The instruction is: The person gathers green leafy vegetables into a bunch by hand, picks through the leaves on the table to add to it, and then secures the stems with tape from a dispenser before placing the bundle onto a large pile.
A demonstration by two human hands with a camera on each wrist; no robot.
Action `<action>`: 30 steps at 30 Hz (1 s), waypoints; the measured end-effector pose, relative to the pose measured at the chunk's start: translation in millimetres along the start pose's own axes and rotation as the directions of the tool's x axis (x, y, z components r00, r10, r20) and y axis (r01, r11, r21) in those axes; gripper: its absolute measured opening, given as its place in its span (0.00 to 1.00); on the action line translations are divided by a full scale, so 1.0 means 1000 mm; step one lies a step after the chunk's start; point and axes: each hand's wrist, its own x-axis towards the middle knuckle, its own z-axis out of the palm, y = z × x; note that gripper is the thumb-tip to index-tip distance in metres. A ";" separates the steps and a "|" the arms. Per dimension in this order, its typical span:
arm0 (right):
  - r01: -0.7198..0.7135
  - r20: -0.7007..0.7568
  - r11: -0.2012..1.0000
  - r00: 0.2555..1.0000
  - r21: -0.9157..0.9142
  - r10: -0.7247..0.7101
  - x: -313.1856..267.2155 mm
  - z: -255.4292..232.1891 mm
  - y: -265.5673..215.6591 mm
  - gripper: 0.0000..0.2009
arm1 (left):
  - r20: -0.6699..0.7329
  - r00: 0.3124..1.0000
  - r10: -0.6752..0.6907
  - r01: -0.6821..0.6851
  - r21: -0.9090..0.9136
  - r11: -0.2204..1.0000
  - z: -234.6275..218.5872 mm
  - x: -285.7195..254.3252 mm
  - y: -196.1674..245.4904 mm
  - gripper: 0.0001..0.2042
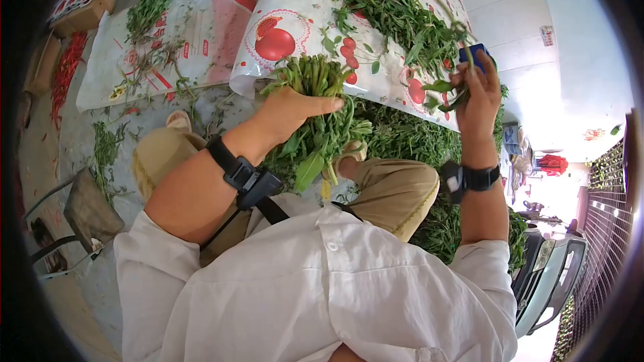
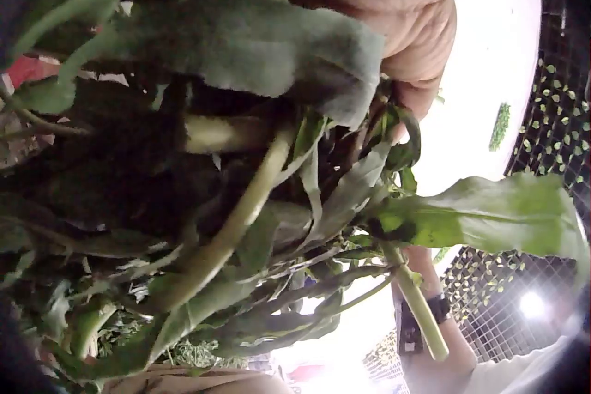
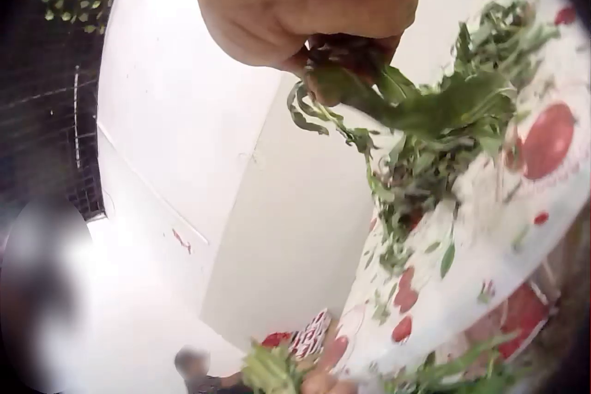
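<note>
One bunch of greens is gripped by the left hand mid-frame, long axis near vertical (stem ends uppermost). Up and right of it, the right hand pinches a leafy sprig.

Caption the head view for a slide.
The left hand grips a bunch of greens while the right hand holds a sprig near a leafy pile on a fruit-print sheet.

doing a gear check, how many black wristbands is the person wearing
2: the left wristband, just below the left hand gripping a bunch of leafy greens, and the right wristband, just below the right hand holding a leafy stem. None seems hidden.
</note>
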 end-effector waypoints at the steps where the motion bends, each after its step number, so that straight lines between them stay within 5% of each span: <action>1: -0.028 0.001 1.000 1.000 0.008 0.028 -0.012 0.007 0.005 0.19 | 0.007 1.000 0.024 -0.023 -0.101 0.995 -0.001 0.000 0.002 0.13; 6: -0.058 0.143 0.993 0.989 0.102 0.043 -0.080 0.044 0.018 0.19 | 0.027 0.999 0.032 -0.017 -0.431 0.902 -0.002 0.000 0.015 0.15; 10: -0.067 0.318 0.998 0.945 -0.022 0.071 -0.115 0.055 0.034 0.16 | 0.077 0.988 0.132 -0.069 -0.547 0.835 -0.006 0.005 0.011 0.18; 23: -0.017 0.364 0.944 0.920 -0.330 0.144 -0.127 0.063 0.043 0.14 | 0.152 0.988 0.023 0.075 -0.607 0.791 -0.011 0.003 0.008 0.16; 30: 0.079 0.402 0.929 0.912 -0.361 0.079 -0.126 0.056 0.056 0.13 | 0.131 0.990 0.056 0.024 -0.546 0.838 -0.009 0.000 0.007 0.14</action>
